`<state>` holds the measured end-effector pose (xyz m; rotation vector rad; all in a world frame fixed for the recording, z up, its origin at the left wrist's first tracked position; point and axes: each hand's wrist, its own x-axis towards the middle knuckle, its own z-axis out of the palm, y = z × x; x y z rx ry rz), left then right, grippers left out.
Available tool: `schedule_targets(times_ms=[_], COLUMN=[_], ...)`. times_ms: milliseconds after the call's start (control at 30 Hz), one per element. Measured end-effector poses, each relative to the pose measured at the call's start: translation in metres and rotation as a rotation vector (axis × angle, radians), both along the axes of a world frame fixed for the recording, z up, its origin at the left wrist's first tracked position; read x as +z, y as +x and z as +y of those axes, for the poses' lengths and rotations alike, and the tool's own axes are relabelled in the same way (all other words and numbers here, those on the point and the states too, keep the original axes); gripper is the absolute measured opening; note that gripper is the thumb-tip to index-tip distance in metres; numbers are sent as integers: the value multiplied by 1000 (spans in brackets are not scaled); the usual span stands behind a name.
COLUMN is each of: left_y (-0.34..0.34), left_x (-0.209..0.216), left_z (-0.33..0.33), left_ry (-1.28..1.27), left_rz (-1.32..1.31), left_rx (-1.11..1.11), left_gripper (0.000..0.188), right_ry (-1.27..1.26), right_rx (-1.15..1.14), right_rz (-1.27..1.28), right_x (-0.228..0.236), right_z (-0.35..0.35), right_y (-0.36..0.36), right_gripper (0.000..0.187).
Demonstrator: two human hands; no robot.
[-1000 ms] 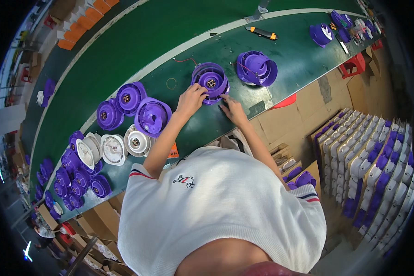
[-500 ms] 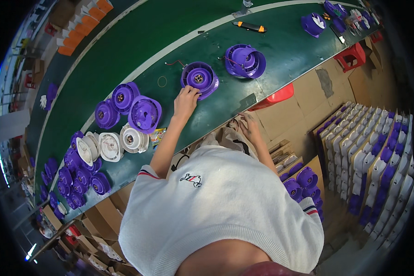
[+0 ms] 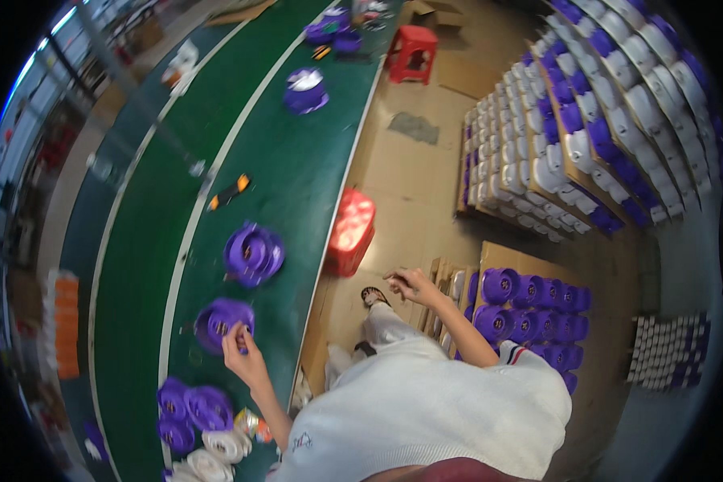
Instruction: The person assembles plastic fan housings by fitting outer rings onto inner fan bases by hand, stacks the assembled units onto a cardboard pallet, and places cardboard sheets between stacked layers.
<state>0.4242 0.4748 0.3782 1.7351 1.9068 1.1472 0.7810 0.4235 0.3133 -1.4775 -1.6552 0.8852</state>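
My left hand [image 3: 246,359] is at the near rim of a round purple plastic housing [image 3: 214,320] on the green table, its fingers closed on the edge. Motion blur softens the fingertips. The housing has a round metal-looking piece at its centre. Farther along the table stands a second purple housing [image 3: 253,254], apart from my hands. My right hand [image 3: 410,283] hangs in the air over the floor, off the table's right side. Its fingers are apart and loosely bent, and nothing shows in them.
Nearer on the table lie several purple housings [image 3: 209,408], white housings [image 3: 226,444] and a small colourful packet [image 3: 251,423]. Beyond is an orange-and-black cutter [image 3: 230,193]. A red stool [image 3: 351,233] stands beside the table. To the right are stacked purple housings [image 3: 502,323] and tall layered stacks [image 3: 570,136].
The view has swung right, so the table now runs lengthwise on the left. My left hand stays at the same housing. My right hand has lifted away from my lap, out to the right.
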Motion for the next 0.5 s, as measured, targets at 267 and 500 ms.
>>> schedule_targets(times_ms=[267, 500], left_y=[235, 434], left_x=[-52, -63], left_z=[87, 169], left_ry=[-169, -29], left_rz=[-225, -122], left_rx=[-388, -520], left_gripper=[20, 13], right_ry=[204, 209], right_rx=[-543, -565], right_rz=[-130, -143], right_x=[117, 122], right_z=[38, 101], right_y=[190, 337], right_gripper=[14, 13])
